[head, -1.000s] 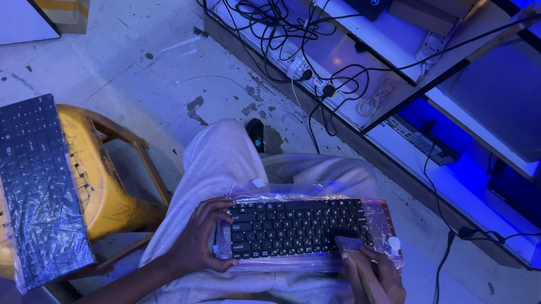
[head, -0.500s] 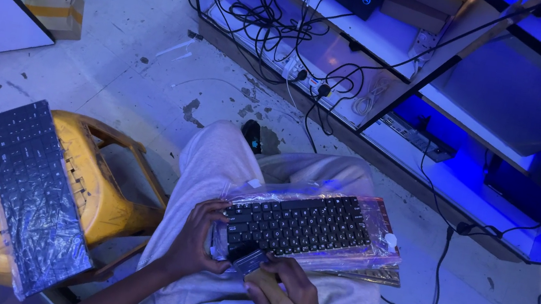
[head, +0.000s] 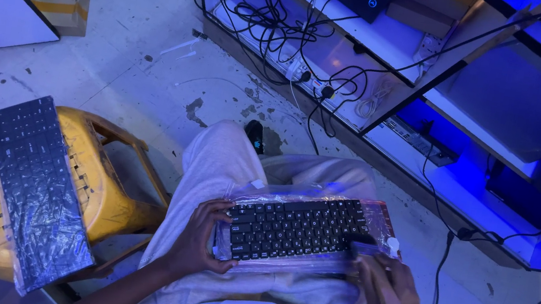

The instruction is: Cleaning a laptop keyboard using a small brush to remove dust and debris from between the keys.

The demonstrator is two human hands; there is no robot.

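Resting across your lap, the black keyboard [head: 298, 228] sits in a clear plastic wrapper, and your left hand [head: 199, 239] is closed on its left end, thumb on top and fingers curled beneath. Your right hand [head: 384, 288] is wrapped shut around a yellow-handled tool [head: 385, 297] whose dark tip meets the keyboard's lower right corner. Well apart to your left, a second wrapped keyboard [head: 36, 188] lies across a yellow plastic stool [head: 111, 194].
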